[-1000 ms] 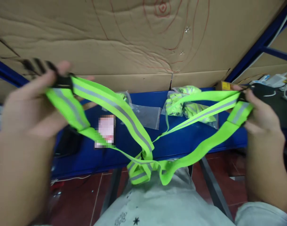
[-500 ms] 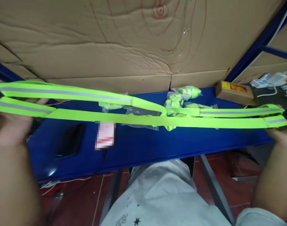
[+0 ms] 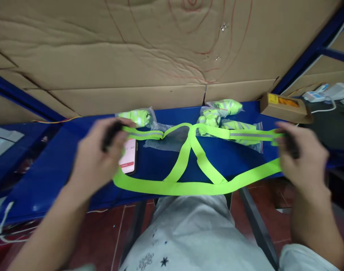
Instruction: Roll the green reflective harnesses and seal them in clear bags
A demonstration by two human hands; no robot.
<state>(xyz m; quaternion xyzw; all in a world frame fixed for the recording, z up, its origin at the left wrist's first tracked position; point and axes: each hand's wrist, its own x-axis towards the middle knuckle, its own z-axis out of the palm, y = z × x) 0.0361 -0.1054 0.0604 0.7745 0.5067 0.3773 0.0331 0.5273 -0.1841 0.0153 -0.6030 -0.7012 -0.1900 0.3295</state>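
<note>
A neon yellow reflective vest harness (image 3: 177,188) hangs between my hands above the blue table's front edge, its straps crossing near the middle. My left hand (image 3: 100,150) is closed around its left end, with a black buckle-like piece at the fingers. At the right end, my right hand (image 3: 302,150) grips the straps, and another black piece shows there. Grey reflective stripes run along the upper straps. The lower band sags in a curve, nearest to my lap. A phone (image 3: 129,158) with a lit screen lies partly behind my left hand.
Clear bags with folded neon straps lie at the back of the blue table (image 3: 157,165): one bag (image 3: 138,117) at left, several (image 3: 228,107) at right. An empty-looking clear bag (image 3: 168,139) lies between. A cardboard box (image 3: 285,107) and white chargers (image 3: 327,92) are at right.
Both hands have come inward from the frame's sides. The harness, earlier pulled taut and straight, now hangs slack with its lower band dropped and the crossing straps spread.
</note>
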